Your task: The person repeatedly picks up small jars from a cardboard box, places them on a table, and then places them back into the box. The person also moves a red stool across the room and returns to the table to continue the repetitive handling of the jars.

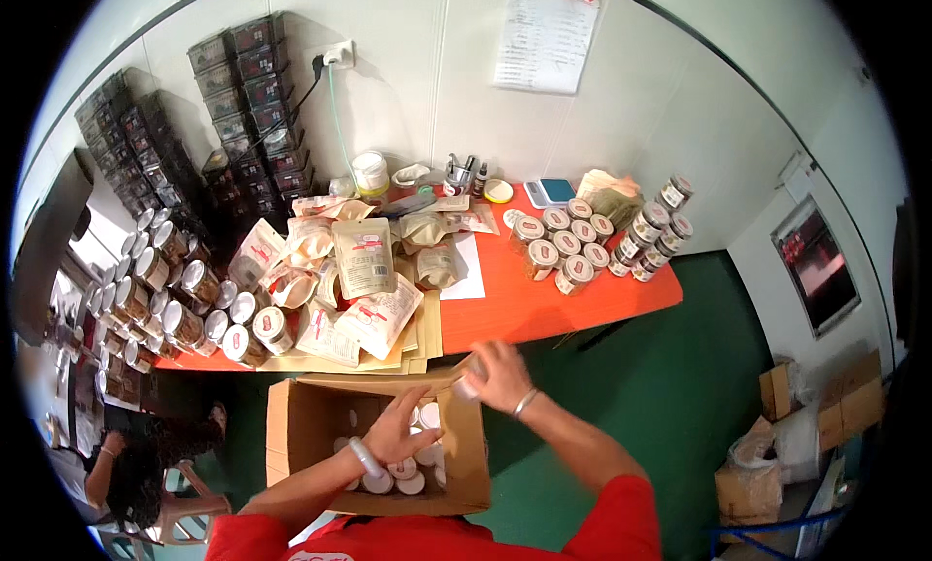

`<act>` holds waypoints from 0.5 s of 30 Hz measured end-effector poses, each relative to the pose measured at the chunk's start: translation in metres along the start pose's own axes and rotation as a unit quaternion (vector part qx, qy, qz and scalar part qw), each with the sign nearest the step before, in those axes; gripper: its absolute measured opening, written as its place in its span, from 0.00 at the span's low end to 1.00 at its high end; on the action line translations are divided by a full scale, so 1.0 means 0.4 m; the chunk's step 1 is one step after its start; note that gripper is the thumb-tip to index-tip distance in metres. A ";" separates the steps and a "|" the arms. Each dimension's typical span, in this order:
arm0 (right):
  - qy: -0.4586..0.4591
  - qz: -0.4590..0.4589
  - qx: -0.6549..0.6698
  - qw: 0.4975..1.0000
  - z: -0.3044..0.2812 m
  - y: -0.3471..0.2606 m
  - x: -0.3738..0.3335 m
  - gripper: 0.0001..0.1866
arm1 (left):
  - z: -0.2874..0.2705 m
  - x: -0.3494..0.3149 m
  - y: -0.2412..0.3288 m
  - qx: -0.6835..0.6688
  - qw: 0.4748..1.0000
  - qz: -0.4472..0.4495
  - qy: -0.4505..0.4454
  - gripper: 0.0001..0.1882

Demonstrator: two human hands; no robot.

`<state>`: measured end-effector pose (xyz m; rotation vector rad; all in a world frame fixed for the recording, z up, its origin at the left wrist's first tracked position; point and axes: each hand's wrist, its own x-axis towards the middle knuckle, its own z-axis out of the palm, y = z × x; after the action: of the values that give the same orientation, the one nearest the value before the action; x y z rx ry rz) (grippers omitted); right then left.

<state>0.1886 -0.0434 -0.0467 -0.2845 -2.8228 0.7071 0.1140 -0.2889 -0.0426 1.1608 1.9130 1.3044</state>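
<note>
At the lower centre of the frame, an open cardboard box (466, 446) faced upward, its long axis running left to right, with round white lids (379, 482) inside, mostly facing up. The left hand (396, 433) hovered over them, fingers apart. The right hand (502, 377), at the box's upper right corner, was closed around a pale object (467, 387), too blurred to tell its axis.

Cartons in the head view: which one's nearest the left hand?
The large open carton, beneath the left hand and before the orange-red table; round white items show inside. The other cartons are far right.
</note>
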 end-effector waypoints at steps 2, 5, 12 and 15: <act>-0.029 0.080 -0.113 0.990 -0.009 0.114 0.059 0.27 | -0.015 -0.032 -0.016 0.100 0.994 0.017 0.045 0.36; -0.004 0.137 -0.202 0.970 0.023 0.321 0.130 0.29 | -0.044 -0.111 -0.067 0.133 0.984 -0.108 0.057 0.34; 0.008 0.033 -0.274 0.961 0.095 0.359 0.191 0.15 | -0.158 -0.339 -0.170 0.159 0.935 -0.276 0.155 0.32; -0.064 0.105 -0.346 0.930 0.175 0.475 0.155 0.10 | -0.219 -0.371 -0.205 0.175 0.915 -0.306 0.195 0.31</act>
<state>0.1369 0.1051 -0.1887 -0.6755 -3.0944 -0.2882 0.0862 -0.4718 -0.0895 0.3667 2.5955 0.9019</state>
